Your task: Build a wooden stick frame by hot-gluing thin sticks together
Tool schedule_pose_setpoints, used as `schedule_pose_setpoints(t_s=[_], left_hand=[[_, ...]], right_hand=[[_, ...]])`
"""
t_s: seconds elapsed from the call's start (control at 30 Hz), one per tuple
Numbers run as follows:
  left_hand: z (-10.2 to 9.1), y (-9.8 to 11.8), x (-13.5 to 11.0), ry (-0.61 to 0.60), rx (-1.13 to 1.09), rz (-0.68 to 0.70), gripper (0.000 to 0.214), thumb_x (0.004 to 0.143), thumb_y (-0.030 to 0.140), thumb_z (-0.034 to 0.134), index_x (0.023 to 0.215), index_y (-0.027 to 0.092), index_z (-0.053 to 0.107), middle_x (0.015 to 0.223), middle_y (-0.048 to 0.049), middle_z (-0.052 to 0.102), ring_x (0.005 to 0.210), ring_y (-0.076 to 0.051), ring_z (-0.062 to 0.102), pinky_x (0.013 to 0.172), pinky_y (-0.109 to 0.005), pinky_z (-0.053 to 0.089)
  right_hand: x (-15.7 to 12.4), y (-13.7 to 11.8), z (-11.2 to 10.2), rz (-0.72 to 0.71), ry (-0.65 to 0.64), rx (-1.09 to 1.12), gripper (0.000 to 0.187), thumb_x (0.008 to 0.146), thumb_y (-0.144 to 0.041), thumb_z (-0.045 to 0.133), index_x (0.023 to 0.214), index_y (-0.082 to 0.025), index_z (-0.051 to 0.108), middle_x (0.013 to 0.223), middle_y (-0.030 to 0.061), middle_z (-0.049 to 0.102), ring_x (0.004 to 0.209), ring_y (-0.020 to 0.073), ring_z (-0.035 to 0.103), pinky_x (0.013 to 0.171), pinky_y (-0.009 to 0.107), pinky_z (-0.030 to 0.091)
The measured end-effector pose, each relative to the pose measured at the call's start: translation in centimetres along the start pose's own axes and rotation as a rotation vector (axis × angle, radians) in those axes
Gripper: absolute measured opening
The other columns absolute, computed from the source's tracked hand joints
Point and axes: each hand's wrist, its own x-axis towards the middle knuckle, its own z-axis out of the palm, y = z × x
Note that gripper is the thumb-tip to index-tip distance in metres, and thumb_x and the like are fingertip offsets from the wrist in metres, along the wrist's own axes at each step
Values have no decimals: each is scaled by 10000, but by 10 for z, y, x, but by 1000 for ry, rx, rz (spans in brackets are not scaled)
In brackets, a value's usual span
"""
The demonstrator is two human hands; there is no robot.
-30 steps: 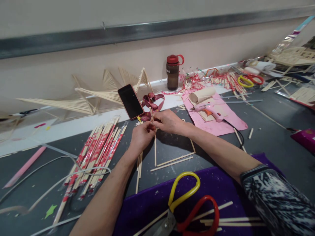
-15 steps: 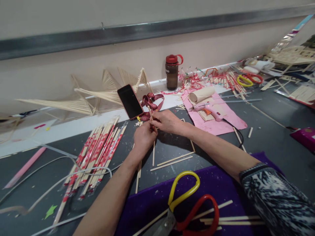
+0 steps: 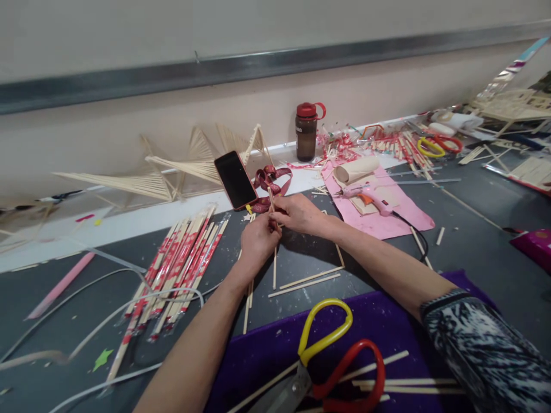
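My left hand (image 3: 259, 240) and my right hand (image 3: 301, 213) meet over the table, fingers closed on a thin wooden chopstick (image 3: 274, 269). One end of it pokes up above my fingers and the other points toward me; the grip itself is partly hidden. Under my right forearm, chopsticks (image 3: 312, 277) lie on the grey tabletop, some set at an angle like part of a frame. More chopsticks (image 3: 246, 312) lie beneath my left wrist. Large scissors (image 3: 325, 338) with one yellow and one red handle rest on a purple cloth (image 3: 253, 350) close to me.
Wrapped chopsticks (image 3: 172, 269) lie to the left beside a white cable (image 3: 103, 307). Behind are a phone (image 3: 236, 180), a dark red lanyard (image 3: 271, 178), a stick structure (image 3: 189, 166) and a bottle (image 3: 306, 135). At right, a pink glue gun (image 3: 374, 198) rests on pink paper (image 3: 408, 221).
The whole scene has shifted slightly right in view, as the camera turned. My hands keep nearly the same pose on the chopstick.
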Motion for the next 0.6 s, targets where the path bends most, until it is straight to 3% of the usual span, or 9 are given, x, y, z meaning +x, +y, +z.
schedule_pose_setpoints(t_s=[0.17,0.37,0.5,0.6], left_hand=[[-5,-7,1,-16,-80,16,216,714,297,567,901,216,637,758,-21,692,704,-178,636,612,-244,411],[-16,-15,3,-29,-172,29,355,694,245,552,1039,211,632,843,-17,705,722,-165,636,651,-243,432],[-25,-21,5,-14,-228,25,326,708,273,542,1009,194,639,870,-19,709,723,-155,630,653,-240,436],[-32,-27,7,34,-281,-5,272,724,352,540,902,187,663,768,-16,700,673,-155,613,610,-242,421]], right_hand=[[-2,-2,-3,1,-32,49,239,859,-339,503,886,-151,649,764,32,678,681,124,577,587,216,310],[-2,-1,-6,36,-39,38,306,791,-430,567,945,-179,650,729,13,668,651,128,580,567,213,318],[-4,-1,-18,68,14,104,341,783,-459,573,949,-177,669,695,12,656,623,116,564,556,211,327],[-5,-3,-36,121,120,203,303,803,-429,565,838,-152,683,669,10,637,598,95,546,551,204,338]])
